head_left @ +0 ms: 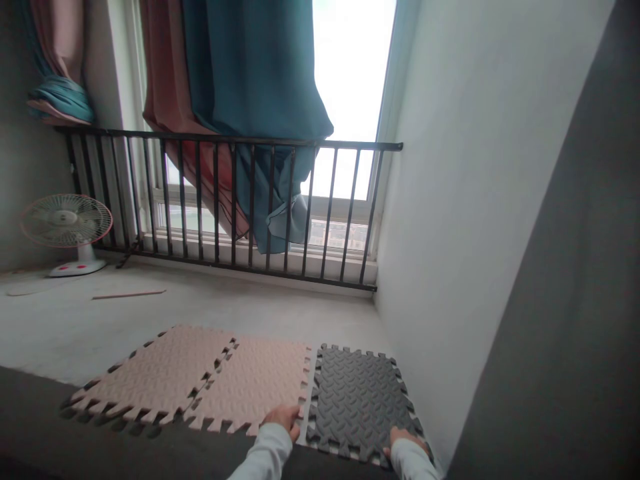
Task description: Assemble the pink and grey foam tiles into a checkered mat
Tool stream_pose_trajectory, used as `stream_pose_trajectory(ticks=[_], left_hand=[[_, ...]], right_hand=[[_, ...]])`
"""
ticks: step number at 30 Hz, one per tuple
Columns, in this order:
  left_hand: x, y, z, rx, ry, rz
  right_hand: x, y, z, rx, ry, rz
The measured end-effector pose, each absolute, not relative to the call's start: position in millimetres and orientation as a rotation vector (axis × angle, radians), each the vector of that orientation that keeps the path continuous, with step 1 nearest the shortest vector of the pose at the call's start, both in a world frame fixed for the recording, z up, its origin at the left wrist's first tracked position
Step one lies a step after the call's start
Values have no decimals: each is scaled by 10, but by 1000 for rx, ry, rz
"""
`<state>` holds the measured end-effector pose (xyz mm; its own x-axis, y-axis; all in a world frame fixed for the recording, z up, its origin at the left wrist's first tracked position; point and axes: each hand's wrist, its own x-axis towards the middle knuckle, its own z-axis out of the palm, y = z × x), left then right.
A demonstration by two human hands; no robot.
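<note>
My left hand (284,420) is at the front right corner of a pink foam mat tile (257,380), its fingers closed on the toothed edge. My right hand (404,438) grips the front right edge of a black foam mat tile (360,397); its fingertips are partly hidden. Both tiles lie flat with a diamond-plate texture and jigsaw borders. A narrow strip of floor shows between the pink and black tiles. Left of them, another pink foam mat tile (155,373) lies against the middle one, small gaps showing along their joint.
A black metal railing (235,200) runs before the window, with blue and pink curtains (250,73) hanging over it. At the left stands a fan (67,227). A thin stick (129,295) lies on the floor (215,303). The white wall (450,200) rises close to the black tile's right side.
</note>
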<state>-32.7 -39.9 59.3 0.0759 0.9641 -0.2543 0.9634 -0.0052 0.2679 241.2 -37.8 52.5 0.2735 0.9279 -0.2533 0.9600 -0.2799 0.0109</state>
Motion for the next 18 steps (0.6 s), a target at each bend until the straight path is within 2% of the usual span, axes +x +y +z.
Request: stream_pose_trajectory(ticks=[6, 18], left_hand=[[27, -329, 361, 1918, 1990, 77], [-61, -445, 154, 2024, 1985, -35]], right_hand=[[2408, -368, 529, 2318, 1706, -379], [2349, -403, 616, 2257, 1643, -397]])
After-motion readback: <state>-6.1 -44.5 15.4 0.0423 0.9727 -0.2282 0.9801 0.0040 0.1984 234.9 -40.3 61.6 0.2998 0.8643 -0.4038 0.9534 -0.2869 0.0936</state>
